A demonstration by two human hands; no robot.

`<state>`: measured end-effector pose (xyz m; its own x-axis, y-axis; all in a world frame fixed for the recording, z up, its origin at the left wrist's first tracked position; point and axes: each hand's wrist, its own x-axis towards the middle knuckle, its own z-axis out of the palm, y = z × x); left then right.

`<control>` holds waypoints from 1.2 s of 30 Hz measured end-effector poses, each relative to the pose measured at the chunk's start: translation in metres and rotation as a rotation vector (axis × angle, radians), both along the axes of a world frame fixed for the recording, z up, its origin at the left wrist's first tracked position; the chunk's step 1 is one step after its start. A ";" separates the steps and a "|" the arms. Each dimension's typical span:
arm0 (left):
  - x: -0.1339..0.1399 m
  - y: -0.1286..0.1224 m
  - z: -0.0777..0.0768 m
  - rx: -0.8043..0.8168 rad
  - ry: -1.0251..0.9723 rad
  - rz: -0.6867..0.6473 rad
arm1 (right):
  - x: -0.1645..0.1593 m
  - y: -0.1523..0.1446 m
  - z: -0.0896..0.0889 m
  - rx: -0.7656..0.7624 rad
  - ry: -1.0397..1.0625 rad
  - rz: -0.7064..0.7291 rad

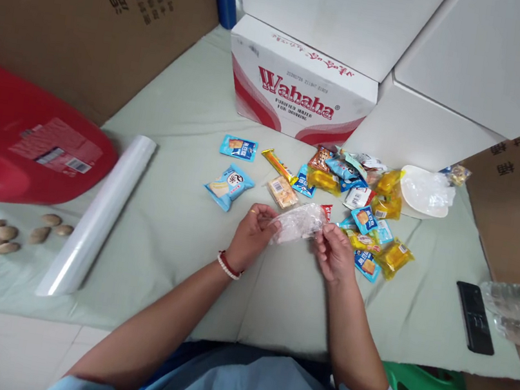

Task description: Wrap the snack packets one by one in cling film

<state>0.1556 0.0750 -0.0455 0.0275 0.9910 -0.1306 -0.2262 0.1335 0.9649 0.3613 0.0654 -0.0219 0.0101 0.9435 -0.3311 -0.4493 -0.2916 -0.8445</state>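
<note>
A crumpled clear plastic bag is stretched between my hands, low over the table. My left hand pinches its left end, and a beaded bracelet is on that wrist. At the bag's right end, my right hand grips it between thumb and fingers. Just beyond the bag lies a clear-wrapped cracker pack. A red-and-white packet is partly hidden behind the bag. To the right is a heap of wrapped snacks, including a yellow packet. A blue snack packet lies to the left.
A white bowl with clear plastic in it stands right of the snacks. A phone and water bottle lie far right. Left are a plastic roll, red jug and several brown nut-like pieces. A Wahaha carton stands behind.
</note>
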 end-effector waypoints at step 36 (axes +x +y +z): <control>0.009 -0.020 0.011 0.187 0.343 -0.239 | -0.022 -0.011 -0.006 0.147 -0.270 0.116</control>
<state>0.1646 0.0555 -0.0343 0.2444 0.9696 0.0083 0.1270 -0.0405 0.9911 0.3397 0.0548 -0.0275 -0.0312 0.9810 -0.1917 -0.1742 -0.1942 -0.9654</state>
